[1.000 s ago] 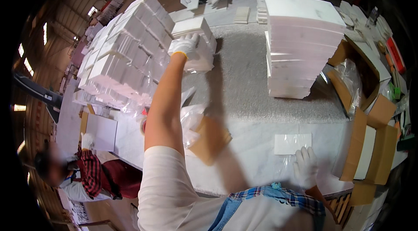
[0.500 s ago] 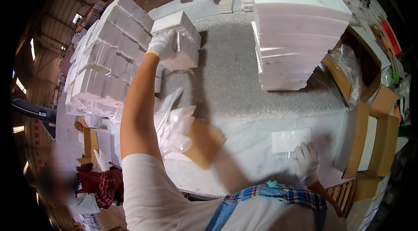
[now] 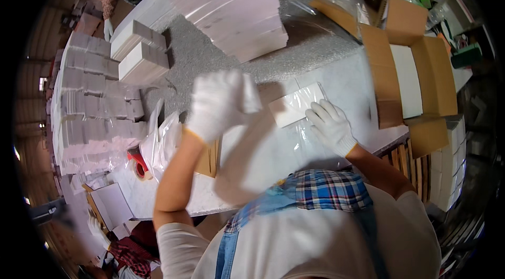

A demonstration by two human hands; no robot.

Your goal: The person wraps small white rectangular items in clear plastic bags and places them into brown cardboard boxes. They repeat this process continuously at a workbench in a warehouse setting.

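My left hand (image 3: 218, 102), in a white knit glove with a yellow cuff, hangs over the near part of the table. Its fingers look curled, and motion blurs it. A pale flat shape shows by the fingers, but I cannot make out whether it is a held piece or part of the glove. To the right, a white rectangular tile (image 3: 294, 106) lies in a clear plastic bag (image 3: 304, 136) on the marble tabletop. My gloved right hand (image 3: 331, 125) rests with fingers stretched out on the near right edge of the bagged tile, not closed around it.
A tall stack of white slabs (image 3: 236, 10) stands at the back, smaller tile blocks (image 3: 142, 63) left of it. Plastic-wrapped tile stacks (image 3: 89, 105) fill the left. Clear bags (image 3: 165, 142) and red tape (image 3: 138, 164) lie nearer; an open carton (image 3: 386, 84) stands right. Two people work nearby.
My left hand has left the tile block at the back left and come toward me over the table. My right hand still rests at the bagged tile. The whole view has shifted.
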